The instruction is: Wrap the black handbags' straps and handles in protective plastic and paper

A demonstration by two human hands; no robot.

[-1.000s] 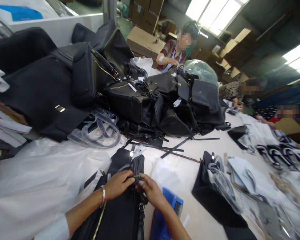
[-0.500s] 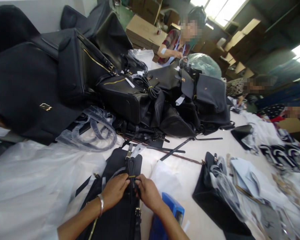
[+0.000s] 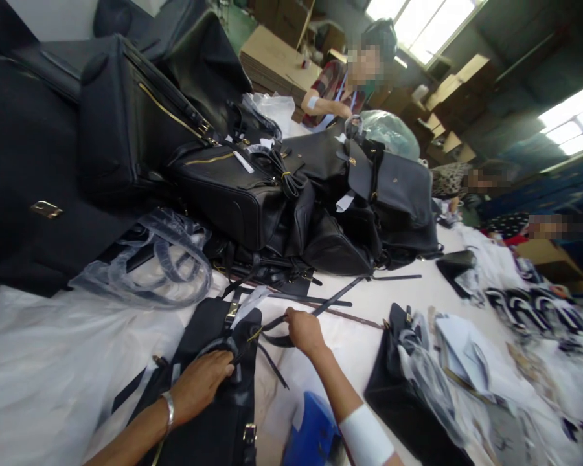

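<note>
A black handbag (image 3: 201, 424) with gold buckles lies in front of me on the white-covered table. My left hand (image 3: 201, 386) is closed over its wrapped handle (image 3: 218, 346) and presses on the top of the bag; its fingertips are partly hidden. My right hand (image 3: 305, 330) pinches a loop of a thin black strap (image 3: 276, 338), just right of the bag. A yellow tie (image 3: 255, 334) is around the strap, and one loose end hangs toward the table. A white tag or wrap (image 3: 252, 304) lies by the gold buckle.
Black bags (image 3: 233, 200) are piled behind. Plastic-wrapped handles (image 3: 160, 265) and white sheeting (image 3: 53, 362) lie left. A blue container (image 3: 311, 430) stands near my right forearm. Another black bag (image 3: 412, 395) is at right. A co-worker (image 3: 328, 97) stands across the table.
My right hand has moved right and up, drawing the strap bundle off the bag's middle. My left hand has let go of the strap and moved left and down onto the bag's handle.
</note>
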